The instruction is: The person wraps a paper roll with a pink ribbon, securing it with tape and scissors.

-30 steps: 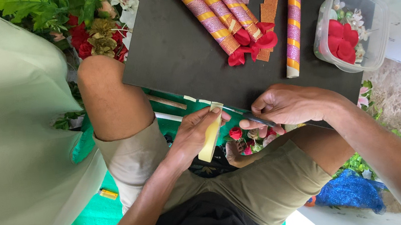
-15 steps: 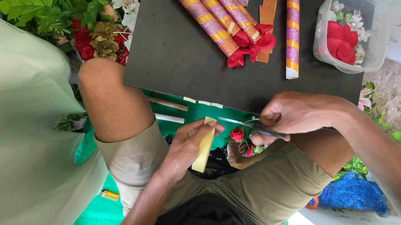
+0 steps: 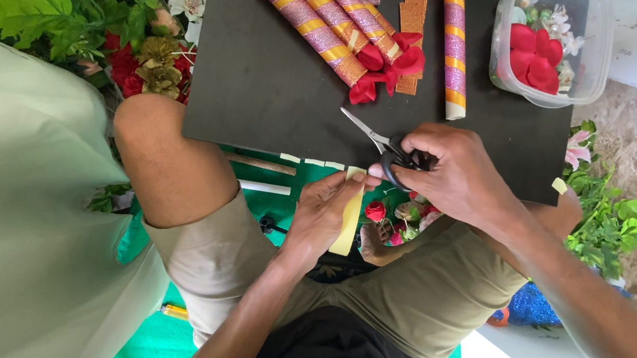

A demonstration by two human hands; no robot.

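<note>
Left hand (image 3: 322,214) pinching a pale yellow strip (image 3: 347,220) over the lap, just off the black board (image 3: 267,81); right hand (image 3: 454,175) closed round black-handled scissors (image 3: 382,144), blades apart, tips up over the board. Best to keep the strip taut, feed it deep between the blades, fingertips clear

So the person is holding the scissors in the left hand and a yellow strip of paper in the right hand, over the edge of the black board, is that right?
Not quite: the hands are swapped. The head view shows the right hand holding the scissors and the left hand pinching the yellow strip of paper. Both are at the near edge of the black board, as you said.
</note>
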